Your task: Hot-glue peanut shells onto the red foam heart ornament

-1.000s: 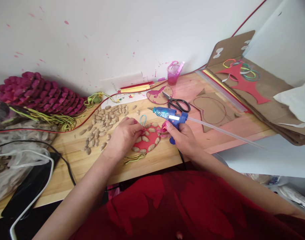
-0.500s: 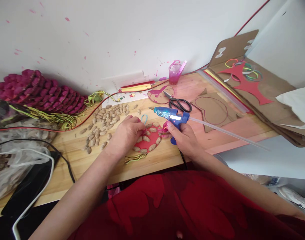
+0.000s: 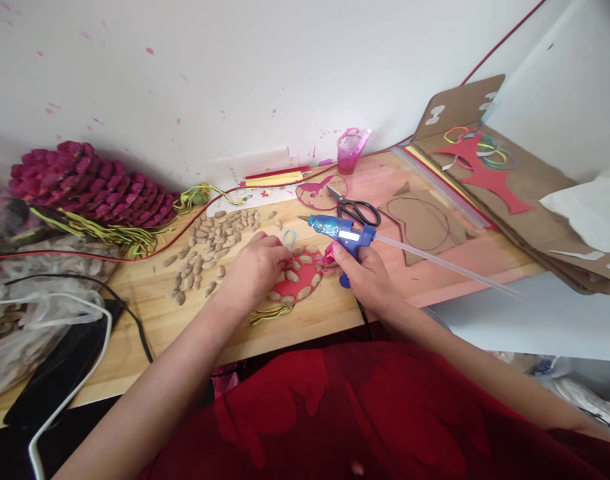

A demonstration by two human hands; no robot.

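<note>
A red disc (image 3: 293, 288) lies on the table with peanuts in the shell (image 3: 303, 293) set around its rim and a few inside it. A light blue loop (image 3: 289, 237) stands at its far edge, and a yellow-green tassel (image 3: 271, 315) hangs from the near edge. My left hand (image 3: 257, 265) is closed in a pinch over the disc's left part; its fingertips hide what they hold. In my right hand (image 3: 367, 273) is a blue hot glue gun (image 3: 335, 230), its nozzle pointing left above the disc and a long clear glue stick (image 3: 445, 265) sticking out behind.
Loose peanuts (image 3: 219, 233) are spread left of the disc. Behind the gun lie scissors (image 3: 362, 212), a painted cardboard disc (image 3: 312, 193) and a cup of pink paint (image 3: 349, 160). Cut cardboard (image 3: 425, 223) lies right; pink-painted rows (image 3: 95, 183) and cables (image 3: 135, 327) are left.
The view has shifted slightly. Both hands keep nearly the same place over the disc, with the glue gun still held in the right one.
</note>
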